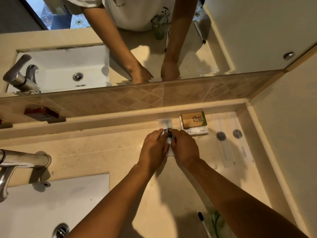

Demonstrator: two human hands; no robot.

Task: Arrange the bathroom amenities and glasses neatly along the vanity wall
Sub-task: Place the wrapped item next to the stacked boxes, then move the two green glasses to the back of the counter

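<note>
Razor packet (165, 125), flat and white with a blue handle showing through the clear part, is lying on the beige stone counter (103, 152) with its far end against the low ledge under the wall. We are reaching forward with both arms stretched, and our left hand (154, 145) and right hand (185, 146) are meeting over its near end, fingertips pinching the packet from both sides. Just beside it on the right, a small cardboard soap box (193, 121) with a plant drawing is sitting on white boxes, and next to that two long thin white sachets (229, 138) are lying parallel. A green-tinted glass (215, 222) with a toothbrush is standing near our right forearm.
</note>
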